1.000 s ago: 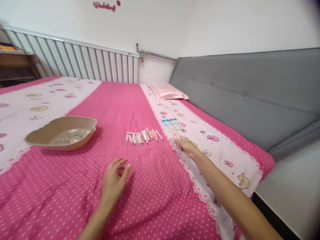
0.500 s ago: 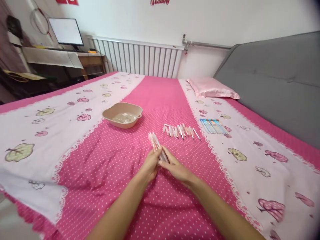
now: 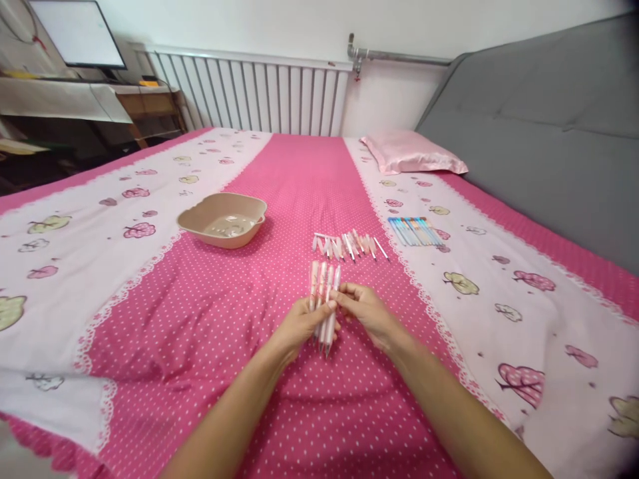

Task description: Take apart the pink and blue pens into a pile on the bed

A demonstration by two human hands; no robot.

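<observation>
Several slim pens [image 3: 322,283] with clear pinkish-white barrels stand side by side in a fan, their tips pointing down toward me. My left hand [image 3: 298,326] is closed around them, thumb across the front and fingertips showing behind. At the right edge of the fan, my right hand [image 3: 367,314] pinches the outermost pen between thumb and forefinger. Just beyond the hands, a loose row of pink and white pen parts [image 3: 352,246] lies on the bedspread [image 3: 210,319].
A beige plastic basin [image 3: 200,225] sits to the left, with something clear and shiny inside. Blue pens [image 3: 414,231] lie in a neat row at right. Farther off are a pink pillow [image 3: 412,152], a grey headboard [image 3: 539,133], a radiator [image 3: 249,93] and a monitor [image 3: 77,33].
The pens, bundled and tilted left between both hands before, are now upright and spread in a fan. My right hand has shifted to their right edge. The camera view has tilted down and turned right.
</observation>
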